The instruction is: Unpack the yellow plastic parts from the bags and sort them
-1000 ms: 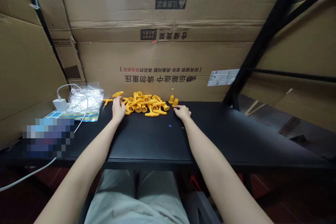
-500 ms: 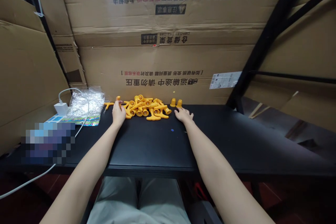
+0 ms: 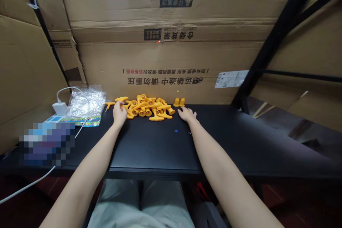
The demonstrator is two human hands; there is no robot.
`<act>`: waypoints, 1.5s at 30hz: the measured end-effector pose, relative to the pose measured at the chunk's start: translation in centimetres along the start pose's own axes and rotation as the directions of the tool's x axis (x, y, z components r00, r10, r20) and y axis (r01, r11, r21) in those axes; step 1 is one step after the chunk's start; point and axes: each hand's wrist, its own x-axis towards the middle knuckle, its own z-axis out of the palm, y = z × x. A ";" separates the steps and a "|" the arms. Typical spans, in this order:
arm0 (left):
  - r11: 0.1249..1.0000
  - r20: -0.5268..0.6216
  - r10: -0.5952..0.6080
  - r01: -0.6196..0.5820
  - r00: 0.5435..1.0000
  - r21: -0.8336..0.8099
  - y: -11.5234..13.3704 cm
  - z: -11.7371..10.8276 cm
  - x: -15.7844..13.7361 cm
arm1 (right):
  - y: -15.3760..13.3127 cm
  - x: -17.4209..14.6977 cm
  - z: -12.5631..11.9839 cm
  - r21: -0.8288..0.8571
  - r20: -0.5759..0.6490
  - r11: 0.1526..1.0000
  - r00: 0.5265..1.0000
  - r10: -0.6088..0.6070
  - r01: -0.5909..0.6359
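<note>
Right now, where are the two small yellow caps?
In the head view, the two small yellow caps stand side by side at the table's far edge against the cardboard, just right of the yellow parts pile and just beyond the right hand.

Yellow-orange plastic parts (image 3: pixel 149 107) on a black table (image 3: pixel 160 146)

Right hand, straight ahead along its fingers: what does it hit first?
Probably the two small yellow caps standing just beyond the right hand, short of the cardboard box. Depth is unclear; it might pass slightly right of them.
</note>
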 end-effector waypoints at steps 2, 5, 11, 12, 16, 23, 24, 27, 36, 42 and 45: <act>1.000 -0.010 0.010 -0.010 1.000 0.012 -0.3 0.0 0.1 | 0.0 -0.3 0.0 -0.010 0.013 1.000 1.000 -0.018 0.019; 0.999 -0.011 0.005 -0.004 1.000 0.048 -0.7 0.0 0.3 | -0.1 -0.7 0.1 -0.021 0.044 0.999 0.999 -0.026 0.027; 0.966 -0.007 -0.193 0.191 0.981 0.177 -2.6 -0.4 2.1 | -0.4 -1.7 0.0 -0.059 0.086 0.998 0.996 -0.028 0.033; 0.957 0.010 -0.213 0.206 0.977 0.205 -3.1 -0.6 2.6 | -0.4 -1.9 -0.1 -0.063 0.089 0.997 0.996 -0.031 0.037; 0.944 0.105 -0.166 0.127 0.981 0.305 -5.0 -1.0 5.1 | -0.5 -2.3 -0.3 -0.071 0.087 0.996 0.995 -0.044 0.050; 0.896 0.248 -0.148 0.024 0.957 0.443 -7.6 -0.9 8.4 | -0.6 -2.4 -0.5 -0.056 0.077 0.997 0.996 -0.049 0.054; 0.879 0.276 -0.164 0.013 0.947 0.477 -7.9 -0.9 8.6 | -0.6 -2.4 -0.5 -0.055 0.076 0.997 0.996 -0.048 0.053; 0.827 0.351 -0.217 -0.019 0.911 0.561 -8.7 -0.6 8.7 | -0.6 -2.4 -0.5 -0.056 0.071 0.997 0.996 -0.049 0.053; 0.728 0.406 -0.231 -0.119 0.884 0.675 -9.8 -0.4 8.0 | -1.0 -2.8 -0.9 -0.016 0.049 0.999 0.998 -0.045 0.046; 0.715 0.426 -0.235 -0.142 0.873 0.685 -9.9 -0.5 7.9 | -2.0 -3.5 -1.8 0.103 -0.092 0.986 0.989 -0.119 0.128; 0.728 0.421 -0.226 -0.135 0.878 0.672 -9.8 -0.5 7.8 | -3.0 -3.8 -2.0 0.114 -0.127 0.974 0.976 -0.179 0.194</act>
